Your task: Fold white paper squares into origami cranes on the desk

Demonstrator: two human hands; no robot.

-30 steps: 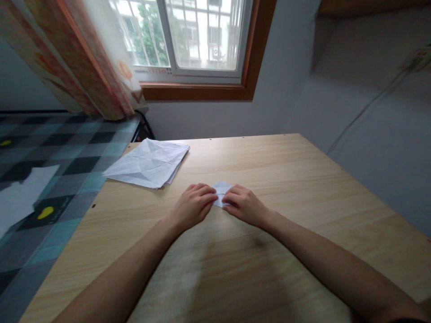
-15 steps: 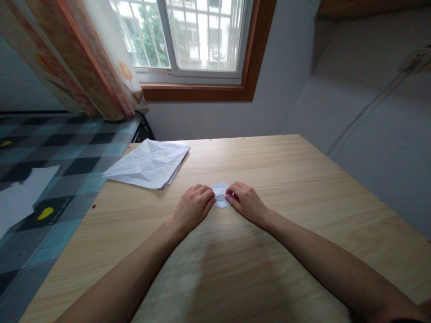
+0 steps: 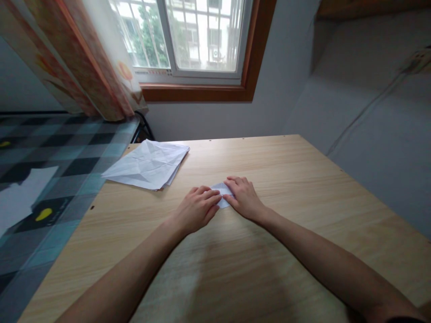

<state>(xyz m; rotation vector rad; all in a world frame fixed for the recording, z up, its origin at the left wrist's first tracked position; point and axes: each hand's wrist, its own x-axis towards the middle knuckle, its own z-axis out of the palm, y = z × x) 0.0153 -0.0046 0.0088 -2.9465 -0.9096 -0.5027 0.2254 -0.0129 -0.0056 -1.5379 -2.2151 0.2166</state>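
Observation:
A small folded piece of white paper (image 3: pixel 221 188) lies on the wooden table between my hands, with creases on it and its side edges under my fingers. My left hand (image 3: pixel 198 207) rests on the paper's left side, its fingers stretched out flat and reaching towards the middle. On the other side, my right hand (image 3: pixel 245 197) lies on the paper's right part with fingers extended and the thumb apart from them, its tip near the paper's centre. Both hands press from above, and neither closes round the paper. The covered edges of the paper are hidden.
Several creased white sheets (image 3: pixel 148 163) lie stacked at the table's (image 3: pixel 303 188) far left corner. Left of it is a surface with a checked cloth (image 3: pixel 81 166), bearing torn white paper (image 3: pixel 20 197). A window (image 3: pixel 205 36) and curtain (image 3: pixel 77 58) are behind.
Both hands have gone from pinching the paper's sides to lying flatter on it. The left fingers have slid right towards the centre; the right fingers have spread and shifted slightly away from me.

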